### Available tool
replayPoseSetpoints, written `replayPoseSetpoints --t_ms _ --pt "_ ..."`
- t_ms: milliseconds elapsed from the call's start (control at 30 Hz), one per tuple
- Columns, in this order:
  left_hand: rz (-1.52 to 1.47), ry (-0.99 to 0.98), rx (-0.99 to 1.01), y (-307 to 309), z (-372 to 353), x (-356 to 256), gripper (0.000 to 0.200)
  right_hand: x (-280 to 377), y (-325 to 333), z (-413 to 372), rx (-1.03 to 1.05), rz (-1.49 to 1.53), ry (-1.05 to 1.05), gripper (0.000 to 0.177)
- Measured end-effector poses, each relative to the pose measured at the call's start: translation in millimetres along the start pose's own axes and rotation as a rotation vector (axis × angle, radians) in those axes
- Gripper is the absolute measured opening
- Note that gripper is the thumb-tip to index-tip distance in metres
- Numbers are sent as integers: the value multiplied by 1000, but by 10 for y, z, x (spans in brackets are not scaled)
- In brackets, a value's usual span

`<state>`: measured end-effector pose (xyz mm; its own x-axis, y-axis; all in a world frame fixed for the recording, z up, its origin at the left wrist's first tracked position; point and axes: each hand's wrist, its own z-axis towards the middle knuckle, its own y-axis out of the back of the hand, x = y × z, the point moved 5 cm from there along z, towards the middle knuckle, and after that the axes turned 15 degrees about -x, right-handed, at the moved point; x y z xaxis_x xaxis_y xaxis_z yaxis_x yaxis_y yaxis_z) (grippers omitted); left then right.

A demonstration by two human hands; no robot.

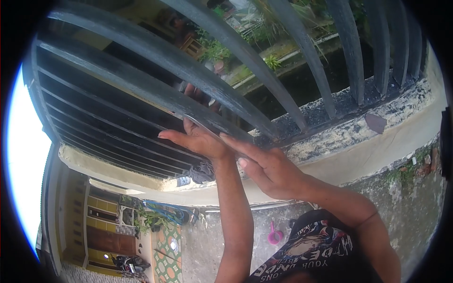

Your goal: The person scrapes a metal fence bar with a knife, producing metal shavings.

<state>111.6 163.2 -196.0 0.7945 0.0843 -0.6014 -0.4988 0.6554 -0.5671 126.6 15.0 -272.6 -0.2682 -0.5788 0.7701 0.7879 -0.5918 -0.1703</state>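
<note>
My left hand (205, 143) is at a dark metal fence bar (155, 92), palm turned up and thumb stretched out to the left. Its other fingers curl round the bar, and reddish fingertips seem to show in the gap beyond. Between palm and bar is the pale edge of a thin sheet (200, 123); most of it is hidden. My right hand (276, 174) is close by on the right. Its index finger is stretched out against the sheet's near end, with the thumb apart below it and the remaining fingers curled out of sight.
More fence bars (302, 56) rise from a weathered concrete ledge (330, 127). A brown flat scrap (376, 122) lies on it. A crumpled dark cloth (202, 172) is beside a small pale packet (183, 181). A pink dipper (274, 236) is on the ground; a motorbike (130, 264) stands farther off.
</note>
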Motion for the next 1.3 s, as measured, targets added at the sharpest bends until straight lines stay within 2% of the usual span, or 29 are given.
replayPoseSetpoints --t_ms 33,133,200,300,433,500,533,567,667,700,767,867,933,967,1067,1100,1200,1233,1300 --pt "181 -82 -142 -4 -15 -22 120 3 -1 10 -17 -7 11 56" --pt "247 -117 -74 -24 -20 -20 120 24 40 -30 -131 51 33 55" --pt "248 -116 -88 -1 -33 -24 121 -56 67 -1 -122 0 -33 55" --pt "271 -120 -71 -31 -35 -19 120 -36 75 44 -2 -42 -152 55" --pt "222 -102 -99 -60 -14 -4 119 -36 93 101 -57 -77 -38 55" --pt "253 -111 -135 -40 -50 -18 120 -19 95 81 -2 -39 -196 55" --pt "254 -109 -139 -10 -72 -25 120 -118 43 51 0 -40 -199 55" --pt "265 -116 -110 -5 -67 -21 120 -180 8 53 -105 -37 44 55" --pt "288 -121 -72 -21 -65 -19 120 -87 45 38 -207 -41 305 57" --pt "265 -99 -96 -19 -70 -18 121 -90 85 68 -125 -63 131 56" --pt "232 -85 -104 -50 -28 -6 121 -94 102 105 -51 -89 -24 54" --pt "280 -112 -99 3 -55 -25 121 -123 22 -1 -38 -28 -88 55" --pt "234 -96 -80 1 -30 -14 121 -121 33 10 -110 -16 63 57" --pt "229 -99 -74 -31 -7 -7 121 -121 57 30 -112 -18 70 57" --pt "221 -83 -113 9 -62 -20 120 -135 54 36 -78 -34 -24 57" --pt "222 -88 -108 23 -55 -20 120 -123 39 90 -106 -53 61 57" --pt "239 -125 -107 2 -38 -21 118 -5 14 150 -43 -131 47 53" --pt "241 -114 -102 -8 -37 -26 118 -51 18 191 -64 -64 -35 53" --pt "245 -95 -81 -41 -52 -33 119 -94 9 191 -78 -37 -71 52"
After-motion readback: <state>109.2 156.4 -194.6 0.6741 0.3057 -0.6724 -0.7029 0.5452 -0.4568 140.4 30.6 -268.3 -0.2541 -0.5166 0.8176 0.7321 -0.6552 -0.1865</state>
